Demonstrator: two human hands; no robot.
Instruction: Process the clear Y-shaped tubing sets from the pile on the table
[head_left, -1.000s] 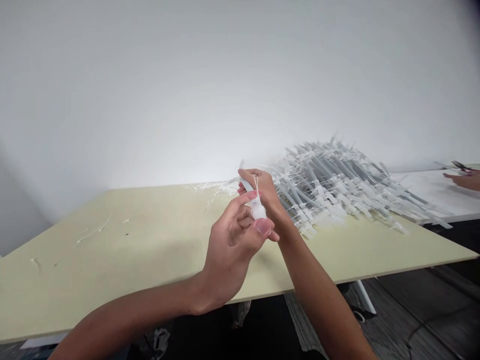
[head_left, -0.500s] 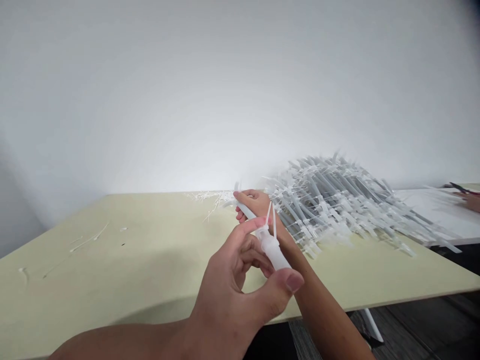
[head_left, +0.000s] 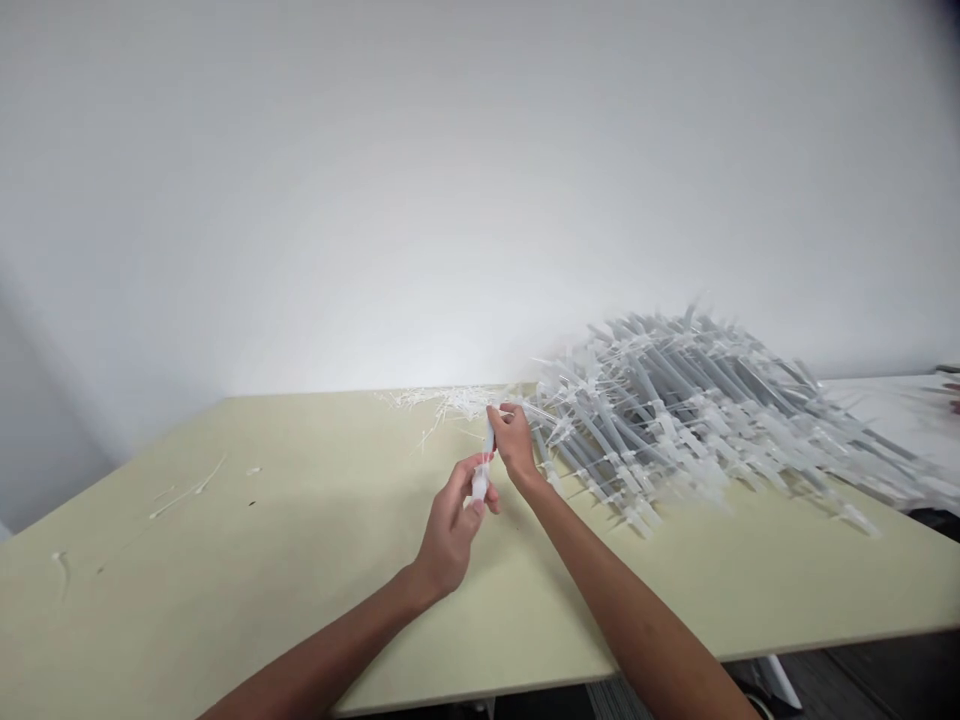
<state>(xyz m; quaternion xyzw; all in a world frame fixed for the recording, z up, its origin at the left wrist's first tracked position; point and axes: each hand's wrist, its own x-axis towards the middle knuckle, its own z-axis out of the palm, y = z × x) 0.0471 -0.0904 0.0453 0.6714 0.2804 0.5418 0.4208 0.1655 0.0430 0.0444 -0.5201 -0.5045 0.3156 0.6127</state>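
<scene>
Above the table, both hands hold one translucent plastic tube [head_left: 480, 486] with a wider whitish end. My left hand [head_left: 448, 525] is closed round that near, wider end, thumb and fingers on either side. My right hand [head_left: 514, 442], farther forward, pinches the tube's upper part, where a thin white cable tie seems to run. The tube's far end is mostly hidden by the right fingers. Just behind the right hand lies a heap of loose white cable ties [head_left: 454, 403].
A large pile of similar tubes with cable ties [head_left: 675, 410] covers the right of the pale yellow table [head_left: 300, 600]. Cable tie scraps [head_left: 201, 488] lie at the left. Another person's hand [head_left: 955, 392] shows at the right edge, by a white surface. A wall stands behind.
Both hands have moved forward, away from the camera, with the tube. The tube now points more upright in view. The other person's hand has moved mostly out of view.
</scene>
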